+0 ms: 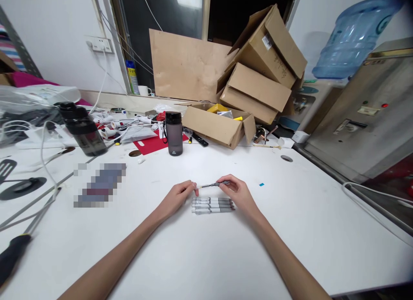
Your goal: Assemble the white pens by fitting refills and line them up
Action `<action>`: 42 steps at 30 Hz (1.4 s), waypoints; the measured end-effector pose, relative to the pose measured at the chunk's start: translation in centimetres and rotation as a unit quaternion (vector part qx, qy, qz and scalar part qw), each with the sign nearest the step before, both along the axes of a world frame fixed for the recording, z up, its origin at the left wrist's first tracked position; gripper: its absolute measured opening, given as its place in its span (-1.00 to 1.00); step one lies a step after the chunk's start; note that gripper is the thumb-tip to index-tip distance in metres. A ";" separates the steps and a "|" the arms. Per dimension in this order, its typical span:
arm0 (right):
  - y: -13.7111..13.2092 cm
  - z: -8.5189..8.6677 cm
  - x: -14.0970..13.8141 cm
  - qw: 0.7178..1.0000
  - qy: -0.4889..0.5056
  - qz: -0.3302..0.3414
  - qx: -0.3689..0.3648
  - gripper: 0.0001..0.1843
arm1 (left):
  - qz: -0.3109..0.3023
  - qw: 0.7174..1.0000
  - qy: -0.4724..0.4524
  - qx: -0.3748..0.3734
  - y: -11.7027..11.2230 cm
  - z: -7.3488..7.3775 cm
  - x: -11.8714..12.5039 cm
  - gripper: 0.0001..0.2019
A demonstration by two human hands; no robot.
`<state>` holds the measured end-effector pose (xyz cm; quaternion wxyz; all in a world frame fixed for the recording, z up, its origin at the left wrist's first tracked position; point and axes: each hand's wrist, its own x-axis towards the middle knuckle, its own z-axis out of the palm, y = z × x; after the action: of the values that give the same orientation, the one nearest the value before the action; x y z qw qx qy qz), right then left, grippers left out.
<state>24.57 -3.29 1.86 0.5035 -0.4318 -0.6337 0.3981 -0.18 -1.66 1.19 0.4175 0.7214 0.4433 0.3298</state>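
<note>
In the head view, my right hand (pixel 234 189) is closed in a pinch on a grey pen part (pixel 218 184). A thin pen refill (pixel 207 186), dark with a pale end, reaches from it toward my left. My left hand (pixel 182 193) has thumb and fingertips pinched at the refill's pale end. Just below the hands, several white-and-grey pens (pixel 213 205) lie side by side on the white table (pixel 206 257). The fingers partly cover both ends of what I hold.
A grey-black bottle (pixel 174 134) and an opened cardboard box (pixel 216 123) stand behind my hands. To the left are a tilted dark bottle (pixel 84 130) and a pixelated patch (pixel 101 186). A small blue scrap (pixel 261 184) lies right of my hands.
</note>
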 end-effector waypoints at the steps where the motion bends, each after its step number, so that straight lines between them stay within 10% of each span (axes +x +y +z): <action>1: -0.1 0.0 -0.2 1.000 -0.007 0.004 0.000 -0.81 | -0.004 1.000 0.000 0.005 0.0 0.0 0.0 -0.49; 42: -1.1 0.2 -0.8 0.995 -0.070 0.045 -0.049 -0.76 | -0.032 0.999 -0.010 0.043 0.6 -0.5 -0.2 -0.58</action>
<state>23.81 -4.38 2.03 0.4180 -0.4540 -0.6658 0.4194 -0.38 -1.08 0.73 0.4012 0.7488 0.4013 0.3424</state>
